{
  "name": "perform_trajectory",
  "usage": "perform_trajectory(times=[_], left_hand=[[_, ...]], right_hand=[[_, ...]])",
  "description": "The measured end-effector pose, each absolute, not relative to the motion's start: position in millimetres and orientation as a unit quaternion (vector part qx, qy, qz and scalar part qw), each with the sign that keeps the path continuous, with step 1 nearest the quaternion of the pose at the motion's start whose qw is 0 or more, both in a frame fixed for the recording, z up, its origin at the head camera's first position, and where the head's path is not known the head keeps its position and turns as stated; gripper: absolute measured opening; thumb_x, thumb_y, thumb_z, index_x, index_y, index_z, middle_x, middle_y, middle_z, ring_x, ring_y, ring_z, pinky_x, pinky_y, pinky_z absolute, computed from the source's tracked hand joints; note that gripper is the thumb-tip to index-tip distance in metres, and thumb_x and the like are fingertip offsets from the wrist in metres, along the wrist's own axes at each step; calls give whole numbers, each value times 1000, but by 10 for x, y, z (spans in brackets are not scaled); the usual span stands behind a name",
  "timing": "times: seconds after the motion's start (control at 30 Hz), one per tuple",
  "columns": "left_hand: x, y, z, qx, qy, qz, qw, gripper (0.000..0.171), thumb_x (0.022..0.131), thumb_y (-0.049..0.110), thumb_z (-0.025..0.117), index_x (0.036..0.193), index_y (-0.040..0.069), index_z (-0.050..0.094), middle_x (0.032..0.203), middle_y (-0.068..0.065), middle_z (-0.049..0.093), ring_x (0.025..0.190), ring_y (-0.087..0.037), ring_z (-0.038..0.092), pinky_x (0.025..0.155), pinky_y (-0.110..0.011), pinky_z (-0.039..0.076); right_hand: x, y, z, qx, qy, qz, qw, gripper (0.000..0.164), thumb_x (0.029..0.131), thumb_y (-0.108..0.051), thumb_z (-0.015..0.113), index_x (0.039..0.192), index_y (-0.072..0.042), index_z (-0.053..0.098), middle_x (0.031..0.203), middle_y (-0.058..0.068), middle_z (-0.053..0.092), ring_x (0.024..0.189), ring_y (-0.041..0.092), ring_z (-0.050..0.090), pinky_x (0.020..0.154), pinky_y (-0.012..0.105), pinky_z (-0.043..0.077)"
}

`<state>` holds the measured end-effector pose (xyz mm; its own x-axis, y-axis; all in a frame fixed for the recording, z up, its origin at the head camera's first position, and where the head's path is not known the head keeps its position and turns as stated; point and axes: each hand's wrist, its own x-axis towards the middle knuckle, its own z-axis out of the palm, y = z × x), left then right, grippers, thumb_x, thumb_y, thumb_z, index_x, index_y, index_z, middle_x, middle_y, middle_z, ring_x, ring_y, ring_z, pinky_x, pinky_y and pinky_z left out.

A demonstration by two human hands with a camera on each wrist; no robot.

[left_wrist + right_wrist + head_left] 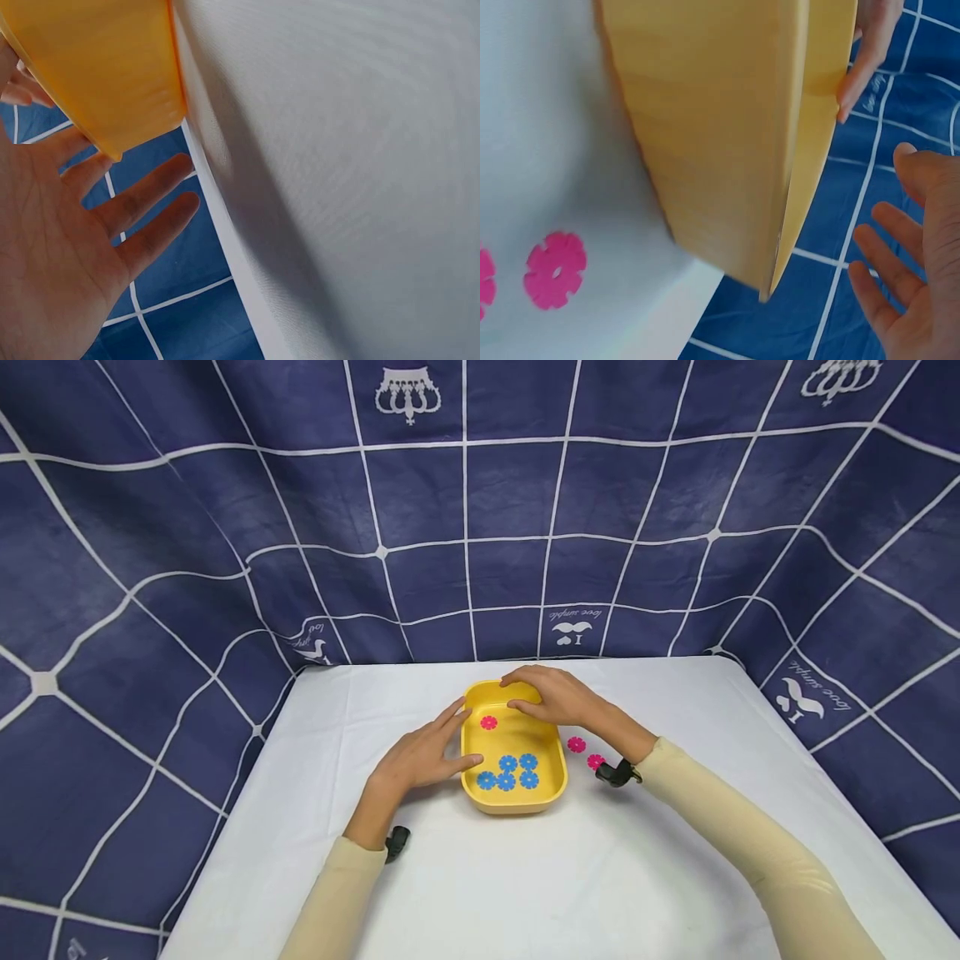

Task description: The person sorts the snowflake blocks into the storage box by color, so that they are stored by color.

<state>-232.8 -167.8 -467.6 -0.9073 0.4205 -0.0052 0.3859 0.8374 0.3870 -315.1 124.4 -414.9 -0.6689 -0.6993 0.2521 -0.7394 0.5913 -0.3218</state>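
A yellow rectangular bin (513,808) rests on the white-covered table. Inside it are several blue flower-shaped discs (507,781) at the near end and one pink disc (489,722) toward the far end. My left hand (420,755) is at the bin's left side, fingers spread near the rim and thumb reaching over it. Over the far right rim is my right hand (561,697), its fingers loosely bent and nothing held. In the left wrist view the left palm (52,255) shows bare beside the bin wall; whether the fingertips touch it, I cannot tell.
Two pink discs lie on the table right of the bin, one (576,744) beside it and another (596,762) by the right wrist's black camera strap (619,773). A blue curtain (510,577) with white lines hangs behind the table and along its sides.
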Motion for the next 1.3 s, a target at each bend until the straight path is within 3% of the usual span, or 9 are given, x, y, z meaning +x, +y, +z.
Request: perform_trajectory(times=[0.33,0.57,0.9,1.3], left_hand=[[-2325,-1654,-4678,208,957,197,49,94,98,75,58,172,25,30,181,14,9,155,-29,45,116,-59,47],[-2315,-1656,-4681,208,957,197,48,96,97,78,56,172,24,29,181,14,9,157,-28,42,118,-61,45],[-2312,-1636,-4674,203,957,200,48,93,98,69,63,172,23,30,181,12,10,156,-30,43,117,-62,45],[-2327,-1639,-4704,203,958,197,45,96,96,75,60,172,24,30,181,12,10,157,-31,42,117,-63,45]], right_hand=[[-3112,1606,-4130,387,-881,263,67,45,98,-25,83,138,-12,71,135,4,74,125,28,69,105,47,59],[-3088,1860,-4120,360,-883,291,75,46,95,-15,85,138,-9,70,133,9,74,121,35,70,104,53,59],[-3024,2144,-4115,329,-887,314,85,46,96,-15,84,138,-8,69,130,9,74,118,32,72,104,51,59],[-2966,2363,-4130,299,-895,321,80,43,97,-15,83,137,-9,69,130,10,74,117,34,73,102,52,60]])
